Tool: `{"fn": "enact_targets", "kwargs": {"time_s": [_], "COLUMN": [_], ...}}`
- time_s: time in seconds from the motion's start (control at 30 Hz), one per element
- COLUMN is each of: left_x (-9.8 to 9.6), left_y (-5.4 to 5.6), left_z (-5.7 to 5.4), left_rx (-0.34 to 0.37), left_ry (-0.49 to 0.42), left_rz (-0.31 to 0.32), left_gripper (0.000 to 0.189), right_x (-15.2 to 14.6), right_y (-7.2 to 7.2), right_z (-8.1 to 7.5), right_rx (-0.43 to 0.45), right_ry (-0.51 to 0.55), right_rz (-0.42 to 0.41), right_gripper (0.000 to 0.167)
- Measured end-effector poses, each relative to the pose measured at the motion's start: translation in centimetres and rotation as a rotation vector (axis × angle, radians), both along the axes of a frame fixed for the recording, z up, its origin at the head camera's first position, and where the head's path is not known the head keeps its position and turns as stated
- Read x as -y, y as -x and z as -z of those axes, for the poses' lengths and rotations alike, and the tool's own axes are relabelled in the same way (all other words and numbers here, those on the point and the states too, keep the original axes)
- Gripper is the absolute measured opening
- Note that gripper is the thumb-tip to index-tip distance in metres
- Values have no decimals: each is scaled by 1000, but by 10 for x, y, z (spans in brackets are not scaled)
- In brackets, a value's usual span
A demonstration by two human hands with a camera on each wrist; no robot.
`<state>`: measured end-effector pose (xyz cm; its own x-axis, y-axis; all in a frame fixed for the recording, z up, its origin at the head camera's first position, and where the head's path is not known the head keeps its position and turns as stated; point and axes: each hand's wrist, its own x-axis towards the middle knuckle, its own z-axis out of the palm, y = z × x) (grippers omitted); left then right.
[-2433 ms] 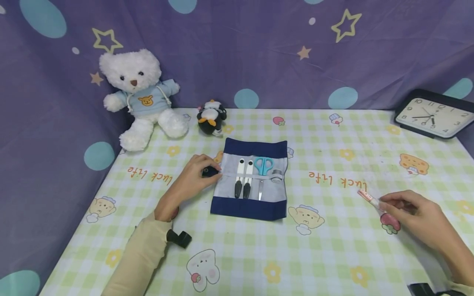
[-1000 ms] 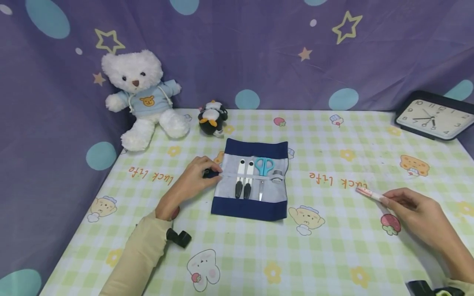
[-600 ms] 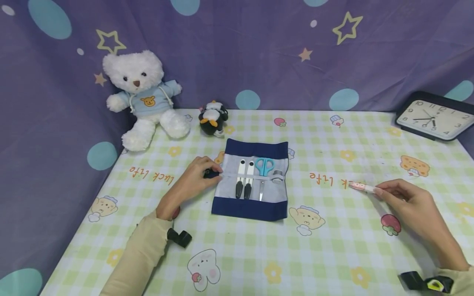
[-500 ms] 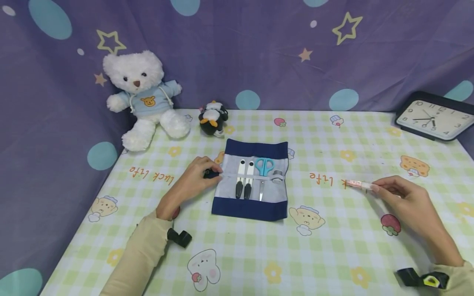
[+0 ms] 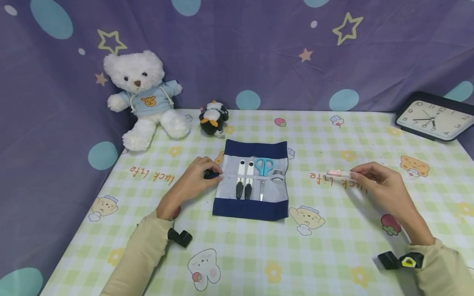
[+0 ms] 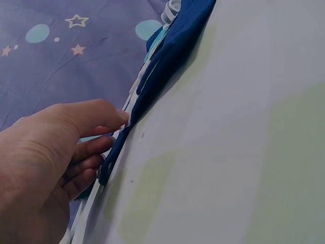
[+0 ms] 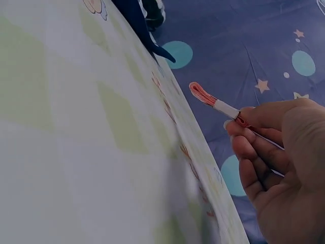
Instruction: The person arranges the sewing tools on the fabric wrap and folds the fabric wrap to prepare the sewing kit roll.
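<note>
While the right hand [image 5: 383, 187] clamps the red thread [image 5: 336, 173] by its right end between thumb and fingertips, the looped left end juts unsupported above the tablecloth [image 5: 326, 263], to the right of the pouch [image 5: 249, 209] and apart from it. Because the pinch sits at the edge of the pale band [image 7: 226, 109], the band could slide and let the bundle loosen; a slack grip could drop it. The left hand [image 5: 194, 179] pinches the pouch's left edge, where a hard pull would likely drag or fold it. A strap [image 5: 228, 175] crosses the white tools [image 5: 241, 168], scissors [image 5: 263, 167] and small silver piece [image 5: 277, 176], so tilting the pouch might work them loose. On the far side, the penguin [image 5: 212, 118], bear [image 5: 148, 98] and clock [image 5: 437, 117] seem unlikely to interfere.
</note>
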<state>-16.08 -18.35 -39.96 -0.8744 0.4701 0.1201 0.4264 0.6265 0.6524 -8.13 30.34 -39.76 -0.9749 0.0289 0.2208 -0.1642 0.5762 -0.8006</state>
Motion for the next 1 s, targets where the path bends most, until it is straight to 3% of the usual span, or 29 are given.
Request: {"fn": "enact_targets", "kwargs": {"time_s": [0.6,1.0], "left_x": [0,0], "left_y": [0,0], "left_z": [0,0], "left_rx": [-24,-50], "left_ry": [-8,5], "left_rz": [11,20], "left_gripper": [5,5], "right_x": [37,85], "right_y": [30,58], "right_z": [-14,-28], "right_rx": [-66,-68], "right_ry": [59,119], "right_rz": [-161,-274], "right_gripper": [11,8]}}
